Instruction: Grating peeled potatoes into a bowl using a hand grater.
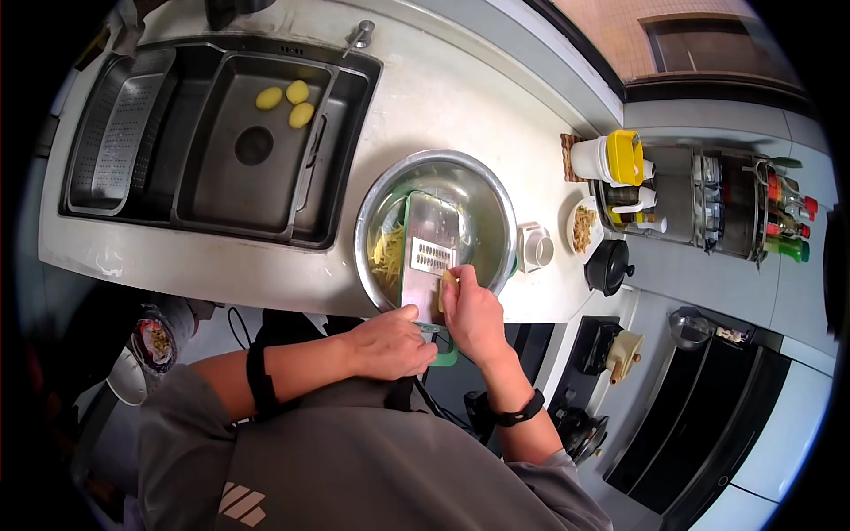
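Observation:
My left hand [393, 342] grips the near end of a shredder grater [431, 222] with a green frame and a metal plate. The grater slants into a large stainless steel bowl [488, 199], its green handle reaching out over the counter's front edge. In my right hand [475, 315] is a pale yellow piece of potato [449, 282], held against the plate just on the near side of its toothed shredding insert [433, 256]. Thin yellow potato shreds [388, 255] lie in the left side of the bowl, partly hidden by the grater.
Three peeled potatoes [297, 92] sit in the sink [226, 179] at left. Right of the bowl are a white plastic holder [536, 248], a dish of chopped food [584, 229] and a lidded black pot [607, 267]. A rack with bottles [787, 216] stands further right, beyond white tubs [588, 158].

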`<action>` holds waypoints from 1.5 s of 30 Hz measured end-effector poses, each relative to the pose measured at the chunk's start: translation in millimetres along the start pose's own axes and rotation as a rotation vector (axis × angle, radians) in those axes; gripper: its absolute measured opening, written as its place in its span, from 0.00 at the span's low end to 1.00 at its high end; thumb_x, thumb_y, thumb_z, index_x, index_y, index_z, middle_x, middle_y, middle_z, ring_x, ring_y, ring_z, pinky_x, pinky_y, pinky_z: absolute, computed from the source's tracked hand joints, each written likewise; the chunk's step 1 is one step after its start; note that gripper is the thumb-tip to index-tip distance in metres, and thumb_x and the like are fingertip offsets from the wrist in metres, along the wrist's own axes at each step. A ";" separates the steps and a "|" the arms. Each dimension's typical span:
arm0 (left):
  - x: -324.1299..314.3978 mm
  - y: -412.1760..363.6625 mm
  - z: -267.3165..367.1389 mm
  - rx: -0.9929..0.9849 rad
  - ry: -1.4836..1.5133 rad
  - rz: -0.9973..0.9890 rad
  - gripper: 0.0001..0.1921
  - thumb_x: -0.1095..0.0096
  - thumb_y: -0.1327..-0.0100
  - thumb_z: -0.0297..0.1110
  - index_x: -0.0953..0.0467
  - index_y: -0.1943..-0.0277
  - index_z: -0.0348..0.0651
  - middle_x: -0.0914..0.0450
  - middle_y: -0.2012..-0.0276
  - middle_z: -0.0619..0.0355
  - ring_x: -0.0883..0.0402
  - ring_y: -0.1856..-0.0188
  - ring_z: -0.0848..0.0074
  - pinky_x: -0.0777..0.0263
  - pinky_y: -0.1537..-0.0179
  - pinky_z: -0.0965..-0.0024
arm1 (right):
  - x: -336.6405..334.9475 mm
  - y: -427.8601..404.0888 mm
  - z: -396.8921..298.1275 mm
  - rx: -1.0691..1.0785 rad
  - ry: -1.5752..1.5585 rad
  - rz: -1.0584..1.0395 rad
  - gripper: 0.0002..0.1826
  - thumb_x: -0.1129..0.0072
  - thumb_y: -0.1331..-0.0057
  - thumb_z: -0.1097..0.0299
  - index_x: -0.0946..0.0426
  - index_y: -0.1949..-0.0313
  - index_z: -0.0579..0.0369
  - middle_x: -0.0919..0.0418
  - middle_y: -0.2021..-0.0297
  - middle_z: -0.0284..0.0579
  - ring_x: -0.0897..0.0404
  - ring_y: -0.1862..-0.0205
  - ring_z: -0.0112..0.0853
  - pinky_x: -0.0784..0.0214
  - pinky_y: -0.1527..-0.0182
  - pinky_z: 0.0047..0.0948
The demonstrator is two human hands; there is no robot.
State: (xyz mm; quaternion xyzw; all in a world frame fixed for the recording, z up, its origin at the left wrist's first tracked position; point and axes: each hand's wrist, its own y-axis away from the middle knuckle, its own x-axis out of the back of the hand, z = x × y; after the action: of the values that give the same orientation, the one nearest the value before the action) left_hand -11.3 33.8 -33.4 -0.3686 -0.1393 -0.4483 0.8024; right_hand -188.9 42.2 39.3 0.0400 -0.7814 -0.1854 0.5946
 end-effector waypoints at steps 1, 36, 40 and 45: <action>0.0 0.1 0.5 0.008 0.000 -0.007 0.14 0.35 0.34 0.38 0.29 0.74 0.47 0.24 0.84 0.59 0.26 0.79 0.67 0.40 0.61 0.66 | 1.1 1.3 -4.4 -0.001 0.000 -0.001 0.13 0.46 0.25 0.61 0.29 0.50 0.57 0.17 0.75 0.58 0.16 0.70 0.58 0.25 0.66 0.55; -0.6 -0.6 -1.8 -0.014 0.037 0.031 0.14 0.35 0.34 0.36 0.29 0.74 0.46 0.28 0.85 0.59 0.28 0.80 0.67 0.41 0.65 0.64 | 15.6 15.9 -23.3 -0.249 -0.021 -0.016 0.19 0.30 0.34 0.57 0.29 0.59 0.57 0.18 0.70 0.56 0.17 0.66 0.58 0.26 0.63 0.51; 1.6 -1.4 -2.5 -0.019 0.008 0.024 0.13 0.34 0.34 0.36 0.28 0.74 0.46 0.29 0.85 0.59 0.28 0.80 0.68 0.41 0.65 0.64 | 12.2 18.0 -20.8 -0.142 -0.054 0.061 0.17 0.31 0.34 0.58 0.28 0.58 0.55 0.19 0.64 0.55 0.18 0.66 0.59 0.25 0.64 0.53; -0.2 -1.3 -3.1 -0.021 0.013 0.012 0.12 0.33 0.35 0.36 0.28 0.72 0.46 0.28 0.84 0.60 0.28 0.79 0.69 0.41 0.64 0.64 | 0.4 22.2 -7.4 0.002 -0.210 0.115 0.19 0.30 0.34 0.62 0.25 0.49 0.56 0.17 0.65 0.53 0.16 0.67 0.55 0.24 0.64 0.49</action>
State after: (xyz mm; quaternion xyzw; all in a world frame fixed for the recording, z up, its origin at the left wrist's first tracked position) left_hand -12.8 31.2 -35.0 -0.3749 -0.1269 -0.4475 0.8020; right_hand -178.6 60.9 48.8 -0.0238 -0.8404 -0.1534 0.5192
